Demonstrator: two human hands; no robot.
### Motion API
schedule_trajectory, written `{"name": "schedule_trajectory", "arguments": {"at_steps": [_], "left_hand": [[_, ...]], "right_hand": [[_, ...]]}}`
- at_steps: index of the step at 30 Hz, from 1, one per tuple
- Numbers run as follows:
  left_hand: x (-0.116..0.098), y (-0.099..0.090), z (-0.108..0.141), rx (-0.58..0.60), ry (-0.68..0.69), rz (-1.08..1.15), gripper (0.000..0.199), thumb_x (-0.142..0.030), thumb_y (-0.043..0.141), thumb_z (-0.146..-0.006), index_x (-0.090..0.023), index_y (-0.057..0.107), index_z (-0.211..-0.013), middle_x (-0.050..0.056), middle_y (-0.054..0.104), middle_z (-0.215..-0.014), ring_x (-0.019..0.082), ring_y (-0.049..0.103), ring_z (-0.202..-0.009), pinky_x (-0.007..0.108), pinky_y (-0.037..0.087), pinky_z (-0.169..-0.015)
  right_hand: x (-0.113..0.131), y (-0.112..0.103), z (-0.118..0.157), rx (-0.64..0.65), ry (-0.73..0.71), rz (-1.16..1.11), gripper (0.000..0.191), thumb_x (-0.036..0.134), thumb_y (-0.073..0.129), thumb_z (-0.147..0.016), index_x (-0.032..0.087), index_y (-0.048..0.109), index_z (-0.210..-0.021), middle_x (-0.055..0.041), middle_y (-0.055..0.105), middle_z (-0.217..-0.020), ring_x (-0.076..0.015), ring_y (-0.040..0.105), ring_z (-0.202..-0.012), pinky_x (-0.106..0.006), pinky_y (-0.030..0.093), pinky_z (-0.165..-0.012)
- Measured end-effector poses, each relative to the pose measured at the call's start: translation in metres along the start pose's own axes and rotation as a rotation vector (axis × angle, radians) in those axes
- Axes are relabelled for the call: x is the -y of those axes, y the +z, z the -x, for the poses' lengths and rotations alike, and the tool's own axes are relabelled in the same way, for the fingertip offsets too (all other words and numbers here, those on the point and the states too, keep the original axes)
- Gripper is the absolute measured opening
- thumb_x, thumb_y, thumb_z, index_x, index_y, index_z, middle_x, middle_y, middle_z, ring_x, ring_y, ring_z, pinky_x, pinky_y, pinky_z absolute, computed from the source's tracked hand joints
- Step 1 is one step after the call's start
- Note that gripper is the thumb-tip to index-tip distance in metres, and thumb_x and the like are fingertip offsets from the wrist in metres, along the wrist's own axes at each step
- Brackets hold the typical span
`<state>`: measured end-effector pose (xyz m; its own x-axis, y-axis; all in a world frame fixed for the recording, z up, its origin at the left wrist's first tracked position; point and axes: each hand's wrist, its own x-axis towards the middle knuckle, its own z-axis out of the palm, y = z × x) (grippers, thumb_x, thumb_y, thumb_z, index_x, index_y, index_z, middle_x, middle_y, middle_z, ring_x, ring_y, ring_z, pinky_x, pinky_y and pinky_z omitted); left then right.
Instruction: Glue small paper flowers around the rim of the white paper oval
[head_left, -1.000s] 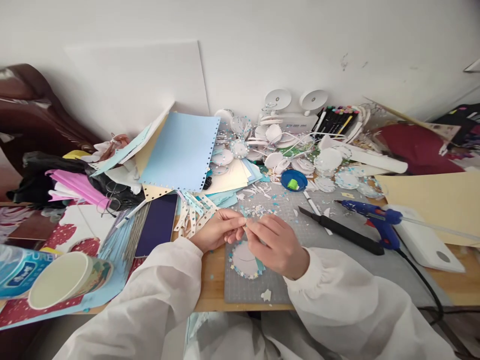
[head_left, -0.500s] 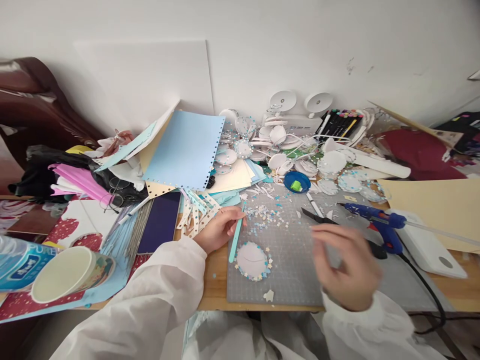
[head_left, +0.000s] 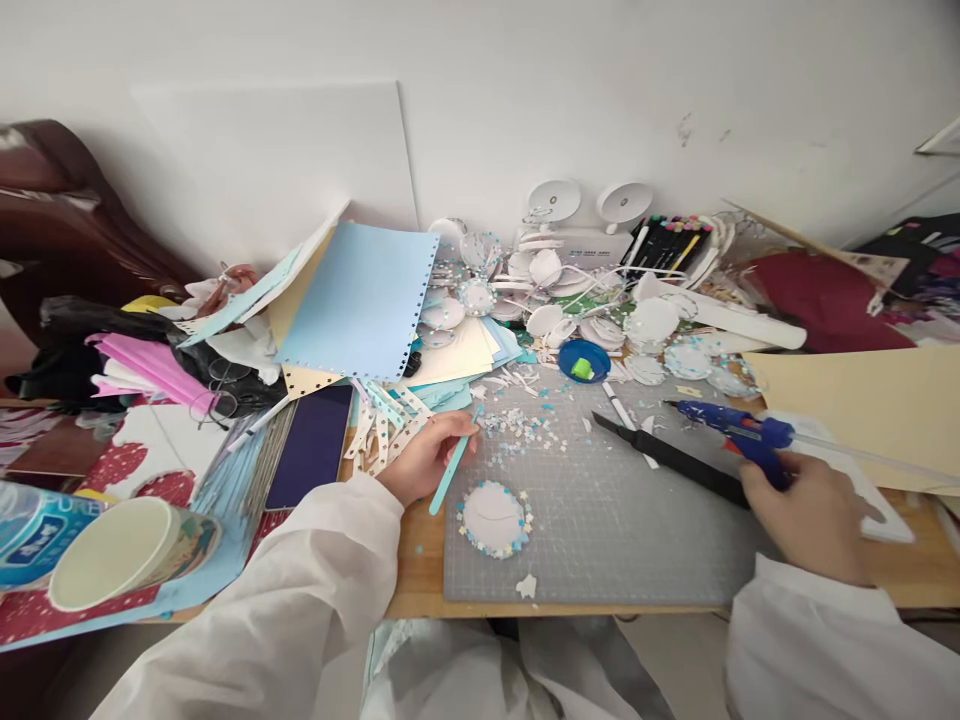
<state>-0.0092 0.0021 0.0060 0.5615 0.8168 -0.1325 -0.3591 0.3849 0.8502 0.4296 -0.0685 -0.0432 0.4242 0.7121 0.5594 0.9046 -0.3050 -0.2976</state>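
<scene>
My left hand [head_left: 422, 456] pinches a thin light-blue paper strip [head_left: 453, 462] at the left edge of the grey cutting mat [head_left: 600, 520]. Just right of it on the mat lies a white paper disc [head_left: 494, 515] rimmed with small coloured stars. My right hand [head_left: 810, 520] is at the mat's right side, fingers curling around the handle of the blue glue gun [head_left: 739, 432]. The gun's nozzle points left, next to a black craft knife [head_left: 675, 460]. A scatter of tiny paper stars [head_left: 521, 430] lies above the disc.
Piled paper sheets, a light-blue sheet [head_left: 360, 300] and a dark phone [head_left: 313, 447] crowd the left. A paper cup [head_left: 127, 550] and bottle lie at the near left. White discs, a blue lid [head_left: 585, 360], markers [head_left: 667, 240] and a cream card [head_left: 877, 400] fill the back and right.
My right hand left the strip held at the centre, swept right across the mat and reached the glue gun's handle. My left hand keeps the strip, now tilted down-left.
</scene>
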Motion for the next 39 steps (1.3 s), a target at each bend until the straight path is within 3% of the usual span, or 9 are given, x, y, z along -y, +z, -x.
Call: {"name": "schedule_trajectory", "arguments": {"at_steps": [2, 4, 9, 12, 16, 19, 25, 31, 39], "left_hand": [[0.001, -0.001, 0.0, -0.001, -0.001, 0.004, 0.025, -0.026, 0.059, -0.072, -0.014, 0.053, -0.051, -0.004, 0.037, -0.044, 0.006, 0.029, -0.04, 0.025, 0.021, -0.045], [0.001, -0.001, 0.0, -0.002, -0.002, 0.01, 0.025, -0.026, 0.06, -0.071, -0.014, 0.053, -0.051, -0.003, 0.039, -0.044, 0.006, 0.03, -0.04, 0.025, 0.02, -0.045], [0.0, -0.001, 0.0, -0.009, -0.015, -0.003, 0.025, -0.027, 0.06, -0.07, -0.014, 0.051, -0.05, -0.004, 0.039, -0.044, 0.005, 0.026, -0.038, 0.025, 0.017, -0.044], [0.0, 0.0, 0.0, -0.021, -0.011, -0.058, 0.025, -0.028, 0.06, -0.068, -0.014, 0.052, -0.049, -0.003, 0.04, -0.044, 0.006, 0.028, -0.039, 0.025, 0.017, -0.044], [-0.001, 0.001, 0.001, -0.038, -0.012, -0.142, 0.026, -0.03, 0.061, -0.065, -0.014, 0.052, -0.046, -0.001, 0.044, -0.044, 0.007, 0.033, -0.042, 0.025, 0.022, -0.046], [0.0, 0.001, 0.001, -0.018, -0.007, -0.16, 0.035, -0.027, 0.062, -0.063, -0.016, 0.039, -0.039, -0.002, 0.04, -0.041, 0.009, 0.038, -0.044, 0.024, 0.025, -0.048], [0.0, 0.0, 0.002, 0.024, -0.011, -0.197, 0.038, -0.024, 0.063, -0.063, -0.017, 0.036, -0.037, -0.004, 0.03, -0.038, 0.011, 0.045, -0.048, 0.023, 0.033, -0.054], [0.001, 0.0, 0.004, 0.088, -0.046, -0.297, 0.035, -0.023, 0.063, -0.063, -0.017, 0.04, -0.038, -0.003, 0.036, -0.04, 0.012, 0.045, -0.049, 0.023, 0.032, -0.052], [0.0, -0.001, 0.003, 0.118, -0.082, -0.329, 0.028, -0.024, 0.063, -0.064, -0.015, 0.047, -0.042, -0.001, 0.045, -0.045, 0.009, 0.035, -0.045, 0.025, 0.022, -0.045]], "right_hand": [[0.007, 0.004, -0.007, 0.154, 0.093, 0.02, 0.03, 0.038, 0.069, -0.055, 0.028, 0.041, -0.054, -0.005, 0.042, -0.044, -0.0262, 0.046, -0.045, -0.04, 0.027, -0.049], [0.016, 0.006, -0.013, 0.208, 0.133, -0.035, 0.029, 0.036, 0.068, -0.056, 0.028, 0.04, -0.058, -0.0044, 0.044, -0.047, -0.0246, 0.046, -0.044, -0.04, 0.028, -0.05], [0.042, -0.005, -0.024, 0.08, 0.272, -0.072, 0.048, 0.032, 0.077, -0.042, 0.031, 0.032, -0.058, 0.0041, 0.034, -0.038, -0.0142, 0.028, -0.032, -0.039, 0.024, -0.046], [0.065, -0.018, -0.028, -0.003, 0.288, -0.032, 0.047, 0.036, 0.079, -0.04, 0.031, 0.034, -0.054, 0.0023, 0.04, -0.04, -0.0103, 0.024, -0.034, -0.037, 0.026, -0.045], [0.107, -0.031, -0.023, 0.034, 0.243, -0.11, 0.035, 0.04, 0.076, -0.05, 0.024, 0.044, -0.044, -0.004, 0.048, -0.042, -0.0149, 0.04, -0.039, -0.038, 0.033, -0.05], [0.148, -0.03, -0.013, 0.128, 0.16, -0.316, 0.024, 0.032, 0.07, -0.055, 0.021, 0.05, -0.048, -0.0053, 0.053, -0.046, -0.0189, 0.052, -0.047, -0.035, 0.038, -0.053], [0.213, -0.011, 0.01, 0.355, -0.046, -0.664, 0.025, 0.029, 0.06, -0.06, 0.022, 0.042, -0.045, 0.0038, 0.042, -0.04, -0.0109, 0.039, -0.041, -0.026, 0.035, -0.044], [0.216, 0.008, 0.027, 0.433, -0.026, -0.755, 0.02, 0.028, 0.058, -0.058, 0.022, 0.042, -0.048, 0.0039, 0.042, -0.042, -0.0102, 0.038, -0.042, -0.025, 0.035, -0.041], [0.214, 0.007, 0.033, 0.423, -0.099, -0.697, 0.024, 0.029, 0.056, -0.059, 0.022, 0.038, -0.045, 0.0052, 0.038, -0.04, -0.0089, 0.035, -0.041, -0.024, 0.034, -0.043]]}}
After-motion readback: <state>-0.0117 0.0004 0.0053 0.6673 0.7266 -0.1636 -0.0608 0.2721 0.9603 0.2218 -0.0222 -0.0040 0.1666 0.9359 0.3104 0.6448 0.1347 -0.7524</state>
